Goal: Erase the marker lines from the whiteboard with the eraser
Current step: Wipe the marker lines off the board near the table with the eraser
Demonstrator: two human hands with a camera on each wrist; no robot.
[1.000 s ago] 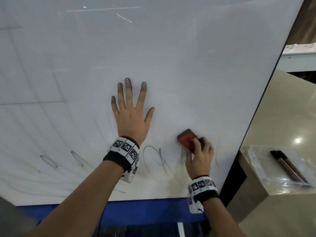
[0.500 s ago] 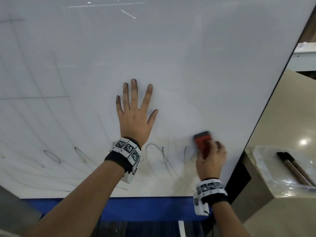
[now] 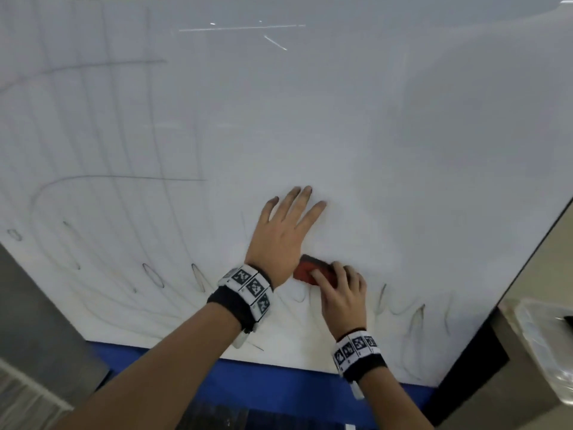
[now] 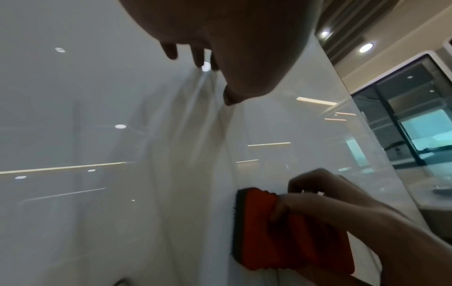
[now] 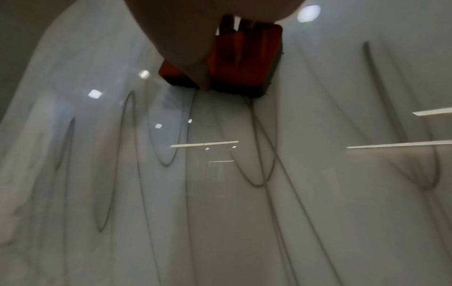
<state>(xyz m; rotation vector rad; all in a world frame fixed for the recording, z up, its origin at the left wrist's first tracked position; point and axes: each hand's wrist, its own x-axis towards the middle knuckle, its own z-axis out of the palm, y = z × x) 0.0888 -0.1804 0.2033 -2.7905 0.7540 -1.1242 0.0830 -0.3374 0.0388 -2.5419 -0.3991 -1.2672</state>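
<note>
The whiteboard (image 3: 372,135) fills the head view, with thin marker loops and lines (image 3: 152,274) along its lower part and more lines (image 3: 415,318) at the lower right. My left hand (image 3: 282,231) lies flat on the board, fingers spread and straight. Just right of its wrist, my right hand (image 3: 341,293) grips the red eraser (image 3: 310,270) and presses its dark felt side on the board. The left wrist view shows the eraser (image 4: 281,232) flat against the board under the right hand's fingers (image 4: 315,195). In the right wrist view the eraser (image 5: 244,58) sits above dark loops (image 5: 257,174).
A blue strip (image 3: 248,380) runs under the board's bottom edge. To the right stands a beige counter with a clear plastic tray (image 3: 545,339). A grey surface (image 3: 34,321) lies at the lower left.
My right hand has slid the eraser left, from near the board's right side to just beside my left wrist. The head view has shifted, so more of the board's left side shows.
</note>
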